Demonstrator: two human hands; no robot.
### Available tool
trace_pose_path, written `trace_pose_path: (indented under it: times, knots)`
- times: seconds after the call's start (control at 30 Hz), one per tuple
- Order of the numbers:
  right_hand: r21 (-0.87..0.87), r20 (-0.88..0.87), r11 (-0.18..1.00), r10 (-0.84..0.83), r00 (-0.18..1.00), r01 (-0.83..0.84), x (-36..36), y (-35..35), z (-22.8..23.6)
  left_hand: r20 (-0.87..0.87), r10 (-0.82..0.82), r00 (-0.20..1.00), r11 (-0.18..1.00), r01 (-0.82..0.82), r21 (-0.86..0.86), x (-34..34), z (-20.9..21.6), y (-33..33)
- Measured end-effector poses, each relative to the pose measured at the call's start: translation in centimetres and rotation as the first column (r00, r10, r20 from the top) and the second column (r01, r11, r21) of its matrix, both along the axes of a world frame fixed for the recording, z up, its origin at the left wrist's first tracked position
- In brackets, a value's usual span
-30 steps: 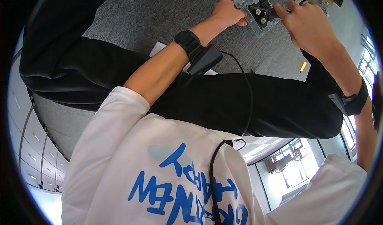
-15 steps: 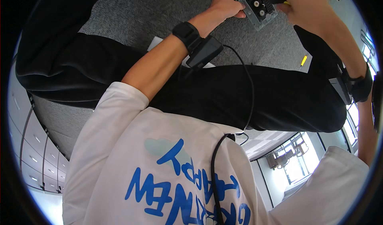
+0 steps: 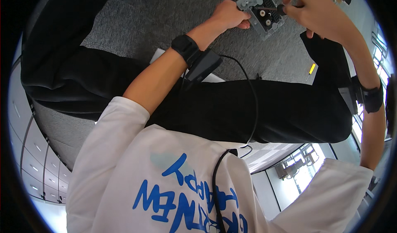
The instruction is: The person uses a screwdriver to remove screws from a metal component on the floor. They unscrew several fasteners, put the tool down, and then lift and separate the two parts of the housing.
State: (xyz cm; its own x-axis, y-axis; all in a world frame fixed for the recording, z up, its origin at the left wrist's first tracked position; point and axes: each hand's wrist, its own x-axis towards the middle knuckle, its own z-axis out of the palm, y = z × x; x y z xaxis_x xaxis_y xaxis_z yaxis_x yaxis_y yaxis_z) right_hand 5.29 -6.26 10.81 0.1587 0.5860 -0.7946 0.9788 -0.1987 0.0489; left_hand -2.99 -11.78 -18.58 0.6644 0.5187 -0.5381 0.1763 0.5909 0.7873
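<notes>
- Foremost: grey casing (image 3: 264,17), open-faced, near the upper edge above carpet (image 3: 165,10), between both hands.
- Left hand (image 3: 229,15): fingers pinching the casing's left side.
- Right hand (image 3: 318,16): fingers pinching a dark-handled tool (image 3: 281,10) — thin shaft across the casing.
- Around: yellow-handled tool (image 3: 312,68) on carpet; black cable (image 3: 253,92) over black trousers (image 3: 297,109).
- Obstructing: left forearm (image 3: 159,80) — white flat piece (image 3: 156,54) partly hidden behind.
- Writing: large blue lettering (image 3: 174,165), inverted, on white shirt (image 3: 111,191).

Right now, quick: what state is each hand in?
Left hand: closed, holding the grey, roughly rectangular housing by its near left edge.
Right hand: closed on the black-handled, thin-shafted screwdriver.
</notes>
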Motion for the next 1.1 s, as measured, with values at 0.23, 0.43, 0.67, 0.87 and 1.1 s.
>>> trace_pose_path:
  times: [0.23,0.43,0.67,0.87,1.1]
  knots:
    - [0.415,-0.186,0.807,0.527,0.829,-0.42,10.5,-5.1,-1.7,-0.001,-0.062,0.998,0.997,0.062,-0.052,0.2,1.5,0.4]
    - [0.26,0.013,0.964,-0.055,0.998,0.05,9.7,-6.0,1.3,0.014,-0.041,0.999,0.996,0.042,-0.073,-0.2,1.5,0.4]
    - [0.325,-0.133,0.945,-0.007,0.991,0.05,8.9,-6.1,-1.2,-0.002,-0.022,1.0,0.997,0.022,-0.08,-0.4,2.2,0.2]
    - [0.281,-0.196,0.948,-0.096,0.976,0.149,7.2,-5.6,-2.0,-0.024,-0.027,0.999,0.995,0.024,-0.092,-0.5,2.2,0.3]
    - [0.369,-0.213,0.93,0.075,0.974,0.009,9.7,-7.3,-4.0,-0.002,-0.04,0.999,0.997,0.04,-0.067,-0.4,2.1,0.4]
